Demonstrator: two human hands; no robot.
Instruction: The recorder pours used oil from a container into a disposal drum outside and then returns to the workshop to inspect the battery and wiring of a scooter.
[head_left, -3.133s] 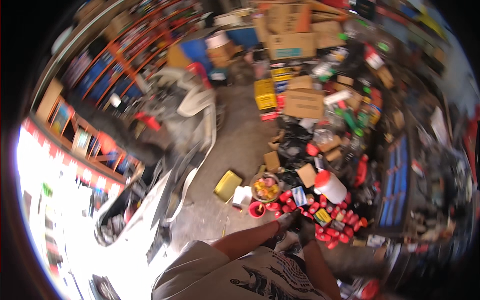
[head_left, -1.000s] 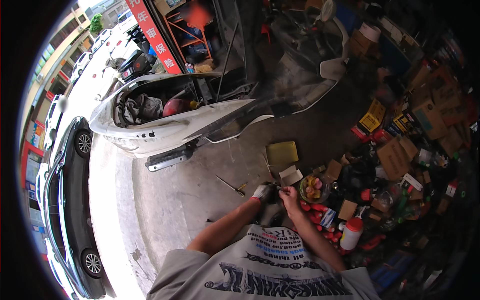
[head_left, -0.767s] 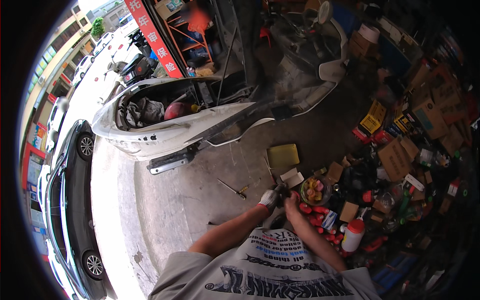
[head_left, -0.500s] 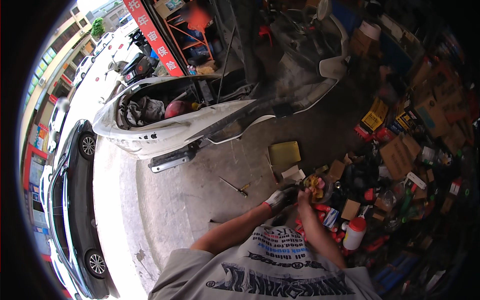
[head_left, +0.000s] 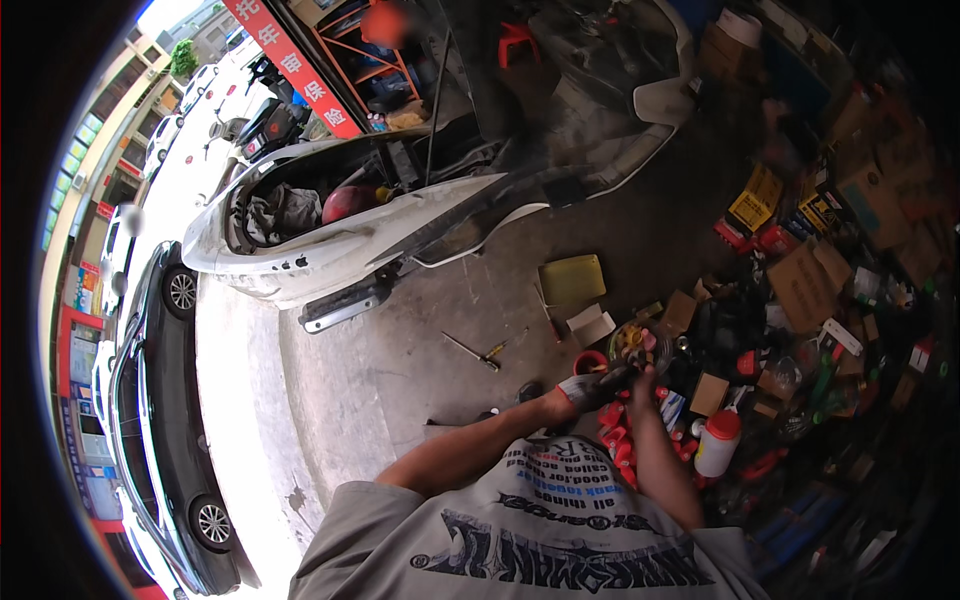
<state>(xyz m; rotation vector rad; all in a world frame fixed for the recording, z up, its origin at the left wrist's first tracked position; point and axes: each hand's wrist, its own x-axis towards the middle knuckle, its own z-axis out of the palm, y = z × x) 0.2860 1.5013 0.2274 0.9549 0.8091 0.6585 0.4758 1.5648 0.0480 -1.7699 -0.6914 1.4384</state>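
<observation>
My left hand (head_left: 597, 388) wears a dark glove with a pale cuff and reaches in from the lower left. Its fingers are closed on a small dark object too unclear to name. Bare, or so it seems, my right hand (head_left: 644, 384) meets it from the right, fingers bent around the same spot. Just beyond both hands lies a cluster of yellow and pink pieces (head_left: 632, 340). A red round tub (head_left: 590, 362) stands beside the left hand, and several red bottles (head_left: 617, 440) lie below the hands.
A white scooter (head_left: 350, 250) with its seat compartment exposed stands ahead. On the floor are a yellow tray (head_left: 571, 280), a long thin tool (head_left: 468, 350) and an opened white box (head_left: 592, 325). Cardboard boxes (head_left: 803, 280) and a white jar with a red lid (head_left: 717, 444) crowd the right.
Both hands have shifted slightly right and come closer together. The red tub beside the left hand now shows. The view has moved a little.
</observation>
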